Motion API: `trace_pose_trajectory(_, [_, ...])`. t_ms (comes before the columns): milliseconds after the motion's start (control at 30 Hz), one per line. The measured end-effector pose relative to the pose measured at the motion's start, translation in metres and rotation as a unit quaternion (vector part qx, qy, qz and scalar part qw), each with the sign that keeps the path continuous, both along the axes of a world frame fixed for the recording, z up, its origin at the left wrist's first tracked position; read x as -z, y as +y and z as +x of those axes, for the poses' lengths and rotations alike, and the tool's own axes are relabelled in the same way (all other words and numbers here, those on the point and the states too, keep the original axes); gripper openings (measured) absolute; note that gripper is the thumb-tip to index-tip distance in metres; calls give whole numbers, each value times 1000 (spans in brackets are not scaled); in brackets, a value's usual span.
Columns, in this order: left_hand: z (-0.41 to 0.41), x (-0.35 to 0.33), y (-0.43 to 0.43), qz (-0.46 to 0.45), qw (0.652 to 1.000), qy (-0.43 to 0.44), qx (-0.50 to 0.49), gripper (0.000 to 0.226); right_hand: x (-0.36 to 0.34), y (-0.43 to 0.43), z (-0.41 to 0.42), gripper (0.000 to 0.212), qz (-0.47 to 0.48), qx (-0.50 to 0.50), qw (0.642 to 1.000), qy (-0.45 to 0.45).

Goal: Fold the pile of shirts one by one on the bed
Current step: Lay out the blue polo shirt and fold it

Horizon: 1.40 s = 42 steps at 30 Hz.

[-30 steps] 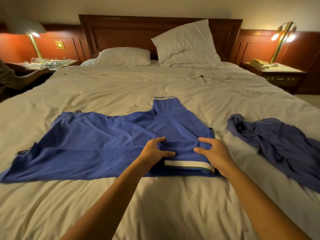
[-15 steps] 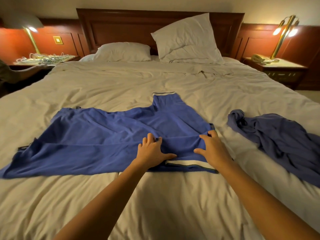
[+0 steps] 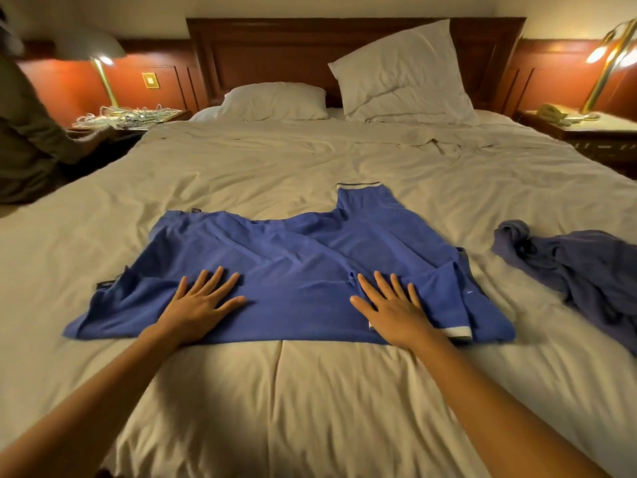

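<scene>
A blue shirt (image 3: pixel 293 263) with white-trimmed sleeves lies spread across the middle of the bed (image 3: pixel 310 160), its collar end to the right. The near sleeve is folded over the body by the right edge, and the far sleeve points toward the headboard. My left hand (image 3: pixel 201 303) lies flat on the shirt's near left part, fingers spread. My right hand (image 3: pixel 391 305) presses flat on the near right part, beside the folded sleeve. A darker blue shirt (image 3: pixel 572 270) lies crumpled on the bed to the right.
Two white pillows (image 3: pixel 400 74) sit against the wooden headboard. A bedside table with a brass lamp and a phone (image 3: pixel 551 112) stands at the right. Another table with a lamp and tangled cables (image 3: pixel 127 115) is at the left, where a person (image 3: pixel 24 132) sits.
Both hands let go of the folded near sleeve and went flat. My left hand slid left along the shirt's near edge, and the right hand now presses beside the sleeve.
</scene>
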<state>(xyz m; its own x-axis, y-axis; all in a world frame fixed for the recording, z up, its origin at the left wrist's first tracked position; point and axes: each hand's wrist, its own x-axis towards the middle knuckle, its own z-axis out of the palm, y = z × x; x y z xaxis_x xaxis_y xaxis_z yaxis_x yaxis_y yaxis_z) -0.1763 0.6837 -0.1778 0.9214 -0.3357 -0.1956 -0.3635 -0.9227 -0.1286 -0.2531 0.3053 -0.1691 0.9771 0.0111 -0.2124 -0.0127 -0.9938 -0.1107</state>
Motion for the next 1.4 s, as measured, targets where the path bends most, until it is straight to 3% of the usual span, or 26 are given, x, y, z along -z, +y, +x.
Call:
trace_pose_trajectory(33, [3,0,22,16,1000,-7,-14,124,0,-4,-1,68,-5,-3,1000,6])
trace_pose_trajectory(133, [5,-1,75,-3,997,-17,-78,124,-2,-19,-7,100,-28,-14,999,0])
trace_pose_trajectory(233, [0,-5,95,3,990,-54,-131,101,1,-38,-17,115,-53,63,996,-42])
trace_pose_trajectory(367, [-9,-15,91,-48,956,-92,-273,84,-6,-58,-35,77,-51,267,959,-75])
trace_pose_trajectory(467, [-16,-20,93,-49,949,-125,-286,82,-11,-68,-41,85,-11,335,939,-74])
trace_pose_trajectory(667, [-8,-29,107,-147,957,-91,-233,64,-16,-89,-32,93,2,383,920,-80])
trace_pose_trajectory(733, [-10,-32,106,-160,959,-97,-212,59,-7,-100,-21,102,36,355,929,-96])
trace_pose_trajectory(867, [-10,-43,113,-178,957,-75,-215,54,-14,-101,-24,72,67,286,948,-121])
trace_pose_trajectory(933, [-8,-53,121,-181,959,-66,-207,53,-26,-104,-25,72,91,270,949,-136])
trace_pose_trajectory(1000, [-6,-67,127,-146,969,-69,-185,53,-39,-115,-25,84,102,256,956,-102])
trace_pose_trajectory(1133, [1,-83,147,-19,979,78,-186,62,-48,-137,-29,159,49,226,973,3])
trace_pose_trajectory(1200, [-2,-75,156,20,969,110,-218,83,-49,-132,-33,144,-10,223,974,27])
trace_pose_trajectory(1300, [-18,-58,128,-73,957,-13,-281,112,-49,-95,-39,95,-91,197,974,-64])
trace_pose_trajectory(1400, [-24,-56,63,-116,975,-11,-191,87,-42,-38,-21,78,15,118,989,-89])
